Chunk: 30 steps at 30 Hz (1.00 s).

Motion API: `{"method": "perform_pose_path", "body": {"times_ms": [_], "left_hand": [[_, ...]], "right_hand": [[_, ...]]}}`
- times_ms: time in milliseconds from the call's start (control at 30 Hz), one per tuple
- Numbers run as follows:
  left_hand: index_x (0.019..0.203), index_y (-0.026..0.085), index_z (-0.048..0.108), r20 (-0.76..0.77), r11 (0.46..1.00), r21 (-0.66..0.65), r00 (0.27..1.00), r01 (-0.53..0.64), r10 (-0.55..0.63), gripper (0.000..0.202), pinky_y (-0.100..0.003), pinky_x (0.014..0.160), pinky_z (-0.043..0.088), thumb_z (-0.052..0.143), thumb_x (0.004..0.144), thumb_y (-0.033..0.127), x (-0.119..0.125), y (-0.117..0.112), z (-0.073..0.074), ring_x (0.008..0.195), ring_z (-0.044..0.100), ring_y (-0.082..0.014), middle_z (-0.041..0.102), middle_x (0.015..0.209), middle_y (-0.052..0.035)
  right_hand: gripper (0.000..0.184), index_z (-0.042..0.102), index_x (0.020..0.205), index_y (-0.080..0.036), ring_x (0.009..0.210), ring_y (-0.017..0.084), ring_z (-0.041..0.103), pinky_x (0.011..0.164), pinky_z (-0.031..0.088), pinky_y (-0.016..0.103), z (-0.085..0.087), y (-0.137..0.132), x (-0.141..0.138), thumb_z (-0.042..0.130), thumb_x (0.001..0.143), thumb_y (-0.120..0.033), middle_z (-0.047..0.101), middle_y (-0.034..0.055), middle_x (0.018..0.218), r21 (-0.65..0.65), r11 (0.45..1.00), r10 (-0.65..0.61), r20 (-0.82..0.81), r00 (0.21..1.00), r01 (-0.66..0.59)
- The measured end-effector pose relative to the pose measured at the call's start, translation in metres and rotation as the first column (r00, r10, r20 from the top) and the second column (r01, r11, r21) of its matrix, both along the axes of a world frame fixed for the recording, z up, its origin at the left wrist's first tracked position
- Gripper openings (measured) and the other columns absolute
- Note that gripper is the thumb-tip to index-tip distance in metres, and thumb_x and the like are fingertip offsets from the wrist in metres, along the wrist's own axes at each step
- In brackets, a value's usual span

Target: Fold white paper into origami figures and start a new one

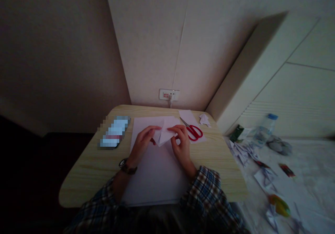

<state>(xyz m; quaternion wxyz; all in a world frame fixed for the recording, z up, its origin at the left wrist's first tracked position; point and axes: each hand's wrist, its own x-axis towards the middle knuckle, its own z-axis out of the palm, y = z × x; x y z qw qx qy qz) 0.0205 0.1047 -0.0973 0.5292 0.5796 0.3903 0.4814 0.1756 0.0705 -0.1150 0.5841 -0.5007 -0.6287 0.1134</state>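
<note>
Between my two hands is a folded piece of white paper (162, 136), with creases and a pointed lower edge. My left hand (144, 138) pinches its left side, thumb and forefinger closed on it. On the right side, my right hand (181, 141) grips the paper with its fingertips, the fingers curled. Beneath the hands lies a stack of white paper sheets (157, 178) on a small wooden-top table (89, 171). Just right of my right hand are red-handled scissors (195, 132), lying partly on a white paper strip (186, 115).
A lit phone (114, 132) lies on the table's left. A small folded paper figure (204, 119) sits at the back right corner. Behind is a wall socket (169, 94) with a plug. On the bed to the right are a plastic bottle (265, 131) and several folded papers (242, 152).
</note>
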Motion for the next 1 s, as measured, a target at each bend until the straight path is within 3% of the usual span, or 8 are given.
{"method": "perform_pose_path", "body": {"times_ms": [200, 333, 400, 567, 633, 767, 867, 1000], "left_hand": [[0.099, 0.018, 0.066, 0.088, 0.995, -0.092, 0.996, 0.035, -0.027, 0.049, -0.025, 0.059, 0.046, 0.036, 0.087, 0.055, 0.000, 0.003, -0.007, 0.081, 0.058, -0.0178, 0.065, 0.101, -0.0074], [0.098, 0.019, 0.068, 0.056, 0.999, -0.016, 0.998, -0.041, 0.042, 0.052, -0.026, 0.071, 0.046, 0.035, 0.087, 0.057, -0.002, 0.007, -0.015, 0.099, 0.054, -0.0206, 0.062, 0.111, -0.0082], [0.098, 0.019, 0.067, 0.087, 0.998, -0.012, 0.994, -0.057, 0.058, 0.049, -0.027, 0.075, 0.046, 0.039, 0.086, 0.056, -0.001, 0.006, -0.016, 0.103, 0.053, -0.0219, 0.062, 0.112, -0.0084], [0.110, 0.016, 0.061, 0.135, 0.987, -0.103, 0.985, 0.124, -0.110, 0.045, -0.030, 0.076, 0.049, 0.062, 0.076, 0.046, 0.002, -0.001, -0.005, 0.094, 0.061, -0.0237, 0.066, 0.108, -0.0092], [0.101, 0.014, 0.063, 0.100, 0.987, -0.132, 0.991, 0.097, -0.084, 0.043, -0.029, 0.073, 0.049, 0.070, 0.069, 0.041, 0.003, -0.002, -0.001, 0.088, 0.062, -0.0233, 0.068, 0.098, -0.0078], [0.087, 0.014, 0.065, 0.036, 0.986, -0.160, 0.998, 0.048, -0.043, 0.033, -0.026, 0.064, 0.048, 0.069, 0.069, 0.041, 0.002, -0.002, 0.003, 0.073, 0.062, -0.0193, 0.069, 0.080, -0.0035], [0.085, 0.014, 0.067, -0.010, 0.991, -0.121, 0.999, 0.051, -0.053, 0.030, -0.024, 0.061, 0.046, 0.070, 0.068, 0.039, 0.001, -0.002, 0.005, 0.070, 0.061, -0.0173, 0.068, 0.076, -0.0016], [0.083, 0.014, 0.066, -0.028, 0.994, -0.093, 0.998, 0.054, -0.057, 0.030, -0.024, 0.057, 0.045, 0.067, 0.070, 0.042, 0.001, -0.002, 0.004, 0.069, 0.062, -0.0180, 0.068, 0.075, -0.0025]], "right_hand": [[0.025, 0.064, 0.085, -0.022, 0.081, 0.016, 0.052, 0.062, 0.047, 0.025, -0.001, 0.001, 0.000, 0.047, 0.076, -0.007, 0.051, 0.0029, 0.085, -0.040, 0.999, 0.016, -0.069, 0.997, -0.019], [0.011, 0.060, 0.077, -0.020, 0.073, 0.015, 0.052, 0.060, 0.042, 0.025, 0.000, 0.001, 0.000, 0.051, 0.082, -0.018, 0.055, 0.0010, 0.078, -0.100, 0.995, -0.004, -0.168, 0.986, -0.013], [0.017, 0.055, 0.070, -0.020, 0.063, 0.013, 0.049, 0.057, 0.039, 0.024, 0.000, 0.001, 0.000, 0.051, 0.085, -0.028, 0.053, -0.0015, 0.067, -0.191, 0.981, -0.021, -0.220, 0.975, -0.022], [0.030, 0.048, 0.062, -0.020, 0.055, 0.011, 0.042, 0.051, 0.032, 0.023, -0.002, 0.001, -0.002, 0.052, 0.084, -0.039, 0.044, -0.0044, 0.057, -0.294, 0.955, -0.025, -0.237, 0.971, -0.047], [0.029, 0.050, 0.063, -0.019, 0.056, 0.011, 0.043, 0.051, 0.034, 0.022, -0.001, 0.001, -0.003, 0.052, 0.084, -0.038, 0.046, -0.0038, 0.058, -0.298, 0.951, 0.019, -0.228, 0.973, -0.088], [0.017, 0.059, 0.077, -0.019, 0.062, 0.012, 0.050, 0.055, 0.041, 0.022, 0.002, 0.001, -0.005, 0.055, 0.082, -0.034, 0.055, -0.0015, 0.067, -0.254, 0.961, 0.058, -0.214, 0.975, -0.113], [0.012, 0.061, 0.084, -0.018, 0.061, 0.012, 0.051, 0.056, 0.043, 0.023, 0.003, -0.001, -0.007, 0.058, 0.081, -0.029, 0.059, -0.0005, 0.072, -0.203, 0.978, 0.021, -0.154, 0.988, -0.052], [0.008, 0.059, 0.079, -0.019, 0.055, 0.011, 0.050, 0.053, 0.042, 0.022, 0.001, -0.003, -0.007, 0.057, 0.082, -0.026, 0.057, -0.0028, 0.065, -0.151, 0.987, -0.056, -0.047, 0.997, 0.048]]}}
